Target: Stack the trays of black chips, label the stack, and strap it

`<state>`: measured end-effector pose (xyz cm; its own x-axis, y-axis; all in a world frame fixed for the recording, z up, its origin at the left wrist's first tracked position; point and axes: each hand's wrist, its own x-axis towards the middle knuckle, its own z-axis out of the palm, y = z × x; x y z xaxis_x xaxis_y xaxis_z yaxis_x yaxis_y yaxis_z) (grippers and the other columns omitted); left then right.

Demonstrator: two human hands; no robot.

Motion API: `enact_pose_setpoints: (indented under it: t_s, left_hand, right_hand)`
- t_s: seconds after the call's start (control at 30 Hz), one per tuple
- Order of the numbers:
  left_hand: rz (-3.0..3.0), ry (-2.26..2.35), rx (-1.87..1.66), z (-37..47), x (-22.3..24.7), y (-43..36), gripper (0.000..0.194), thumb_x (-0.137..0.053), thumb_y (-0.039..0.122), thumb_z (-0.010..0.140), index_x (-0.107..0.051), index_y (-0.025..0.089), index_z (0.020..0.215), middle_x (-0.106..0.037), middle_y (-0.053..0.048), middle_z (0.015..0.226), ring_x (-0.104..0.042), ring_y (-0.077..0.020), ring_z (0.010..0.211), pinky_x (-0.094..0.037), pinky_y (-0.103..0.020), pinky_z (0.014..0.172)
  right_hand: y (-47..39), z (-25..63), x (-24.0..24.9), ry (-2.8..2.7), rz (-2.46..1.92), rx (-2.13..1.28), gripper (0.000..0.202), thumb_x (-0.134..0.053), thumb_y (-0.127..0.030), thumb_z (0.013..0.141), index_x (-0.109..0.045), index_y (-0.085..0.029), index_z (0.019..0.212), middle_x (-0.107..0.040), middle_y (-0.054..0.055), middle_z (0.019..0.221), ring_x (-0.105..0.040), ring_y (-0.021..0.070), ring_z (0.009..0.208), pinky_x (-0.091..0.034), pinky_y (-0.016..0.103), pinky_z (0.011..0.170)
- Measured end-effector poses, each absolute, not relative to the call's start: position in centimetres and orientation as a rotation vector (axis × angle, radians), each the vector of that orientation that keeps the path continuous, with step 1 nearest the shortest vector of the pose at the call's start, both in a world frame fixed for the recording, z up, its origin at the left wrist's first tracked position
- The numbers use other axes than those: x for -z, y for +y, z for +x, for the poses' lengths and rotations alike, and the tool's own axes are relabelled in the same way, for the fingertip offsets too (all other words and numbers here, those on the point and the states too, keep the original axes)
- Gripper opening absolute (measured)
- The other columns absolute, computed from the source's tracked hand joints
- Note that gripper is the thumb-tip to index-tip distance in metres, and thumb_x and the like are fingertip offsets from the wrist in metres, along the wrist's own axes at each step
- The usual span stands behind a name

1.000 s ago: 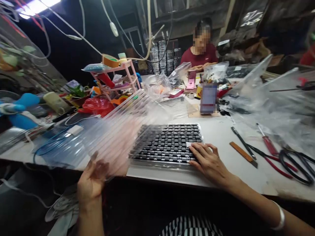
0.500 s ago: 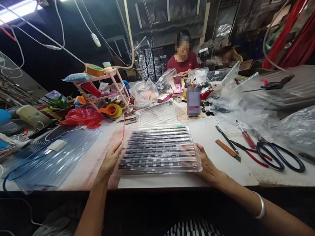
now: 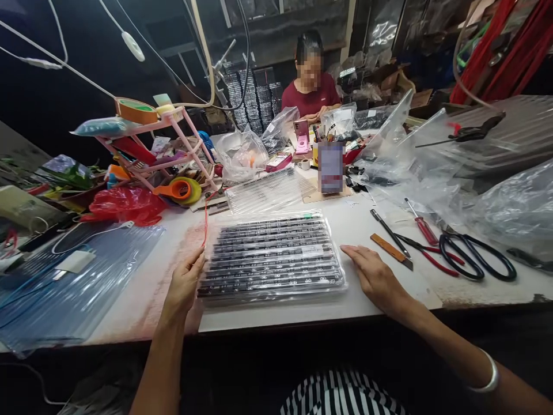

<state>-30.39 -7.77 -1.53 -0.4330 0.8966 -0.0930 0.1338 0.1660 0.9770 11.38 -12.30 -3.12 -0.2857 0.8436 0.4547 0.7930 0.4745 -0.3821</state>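
Note:
A clear plastic blister tray (image 3: 339,276) lies near the table's front edge, with dark strips (image 3: 268,253) in rows that look like LED strips. My left hand (image 3: 185,281) is closed at the tray's left edge, fingers and thumb pinched together. A thin red wire (image 3: 206,222) runs down to those fingertips; whether it is also gripped I cannot tell. Just right of the tray, my right hand (image 3: 374,276) is open and holds nothing, its fingers stretched towards the tray's right edge with a small gap between.
To the right lie a craft knife (image 3: 389,230), red-handled pliers (image 3: 432,253), a screwdriver (image 3: 423,225) and scissors (image 3: 475,253). Another clear tray (image 3: 263,190) lies behind. A pink rack (image 3: 173,144) and plastic sheets (image 3: 112,276) stand left. A person (image 3: 310,92) sits opposite.
My right hand has let go of the tray's right edge and moved right, opening. The tray has come down flatter onto the table. The whole view has shifted slightly.

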Motion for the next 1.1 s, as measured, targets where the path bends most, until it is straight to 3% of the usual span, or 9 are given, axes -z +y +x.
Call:
enact_pose_setpoints:
  t_s: [0.1, 0.2, 0.33, 0.53, 0.73, 0.9, 1.1]
  left_hand:
    - [1.008, 1.740, -1.299, -30.3, 1.3, -7.9, 0.049, -0.070, 0.036, 0.068, -0.067, 0.016, 0.112, -0.065, -0.008, 0.122, -0.057, -0.0235, 0.116, -0.041, -0.035, 0.104]
    - [1.086, 1.799, -1.224, -30.5, 0.9, -8.1, 0.051, -0.069, 0.041, 0.068, -0.067, 0.015, 0.112, -0.064, -0.011, 0.123, -0.056, -0.0252, 0.118, -0.041, -0.037, 0.103]
    - [1.201, 1.868, -1.093, -31.0, 0.6, -8.2, 0.066, -0.069, 0.053, 0.062, -0.066, 0.010, 0.111, -0.063, -0.017, 0.123, -0.053, -0.0321, 0.120, -0.037, -0.045, 0.105]
    - [1.278, 1.847, -1.024, -31.0, 0.0, -8.6, 0.058, -0.064, 0.051, 0.068, -0.068, 0.011, 0.109, -0.063, -0.014, 0.124, -0.053, -0.0296, 0.119, -0.038, -0.042, 0.104]
    - [1.311, 1.867, -0.930, -31.4, -0.1, -9.4, 0.051, -0.062, 0.036, 0.075, -0.064, 0.009, 0.118, -0.068, -0.014, 0.113, -0.063, -0.0246, 0.096, -0.049, -0.037, 0.086]
    - [1.358, 1.873, -0.905, -31.7, 0.6, -9.0, 0.046, -0.060, 0.032, 0.079, -0.063, 0.010, 0.120, -0.065, -0.013, 0.119, -0.061, -0.0236, 0.103, -0.046, -0.035, 0.091]
    - [1.469, 1.876, -0.840, -31.1, 1.8, -7.0, 0.045, -0.047, 0.036, 0.087, -0.060, 0.015, 0.124, -0.063, -0.008, 0.125, -0.057, -0.0236, 0.115, -0.041, -0.034, 0.100]
  right_hand:
    - [-11.7, 11.3, 3.3, -2.011, -1.488, -0.331, 0.039, -0.033, -0.015, 0.090, -0.059, -0.015, 0.119, -0.066, 0.012, 0.116, -0.060, 0.0226, 0.107, -0.049, 0.044, 0.093]
    - [-11.2, 10.5, 2.8, -1.892, -1.552, -0.499, 0.037, -0.036, -0.029, 0.093, -0.059, -0.016, 0.118, -0.067, 0.011, 0.111, -0.062, 0.0223, 0.102, -0.050, 0.042, 0.090]
    - [-10.5, 9.4, 1.8, -1.834, -1.547, -0.650, 0.043, -0.038, -0.042, 0.093, -0.055, -0.017, 0.124, -0.066, 0.011, 0.112, -0.062, 0.0219, 0.100, -0.051, 0.040, 0.088]
    - [-8.9, 9.0, 0.8, -1.783, -1.664, -0.815, 0.058, -0.037, -0.054, 0.089, -0.047, -0.018, 0.133, -0.066, 0.009, 0.103, -0.064, 0.0205, 0.084, -0.052, 0.035, 0.076]
    - [-7.6, 9.0, 2.2, -1.953, -1.646, -0.621, 0.060, -0.035, -0.058, 0.088, -0.049, -0.019, 0.132, -0.063, 0.009, 0.091, -0.062, 0.0226, 0.078, -0.050, 0.037, 0.071]
    - [-7.2, 9.2, 2.9, -2.205, -1.699, -0.433, 0.061, -0.022, -0.056, 0.091, -0.045, -0.023, 0.138, -0.060, 0.011, 0.095, -0.062, 0.0253, 0.076, -0.050, 0.039, 0.062]
    - [-6.9, 8.2, 1.9, -2.369, -1.767, -0.115, 0.054, -0.022, -0.046, 0.094, -0.047, -0.024, 0.136, -0.062, 0.010, 0.086, -0.058, 0.0203, 0.058, -0.043, 0.034, 0.051]
